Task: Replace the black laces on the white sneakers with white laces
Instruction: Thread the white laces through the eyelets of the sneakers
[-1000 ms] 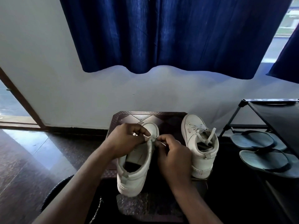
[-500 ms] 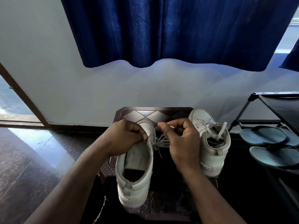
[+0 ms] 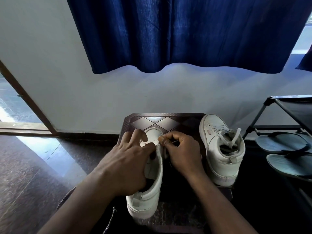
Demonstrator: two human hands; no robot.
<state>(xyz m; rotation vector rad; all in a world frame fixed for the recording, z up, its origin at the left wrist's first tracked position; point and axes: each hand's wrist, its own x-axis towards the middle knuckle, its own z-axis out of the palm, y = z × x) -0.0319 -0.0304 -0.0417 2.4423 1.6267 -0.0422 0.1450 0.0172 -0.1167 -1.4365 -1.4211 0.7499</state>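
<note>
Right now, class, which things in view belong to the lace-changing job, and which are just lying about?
Job: near white leather sneaker, second white laced sneaker, thin white lace, left hand, right hand.
Lying about: grey rubber flip-flops, black metal shoe rack, blue fabric curtain.
</note>
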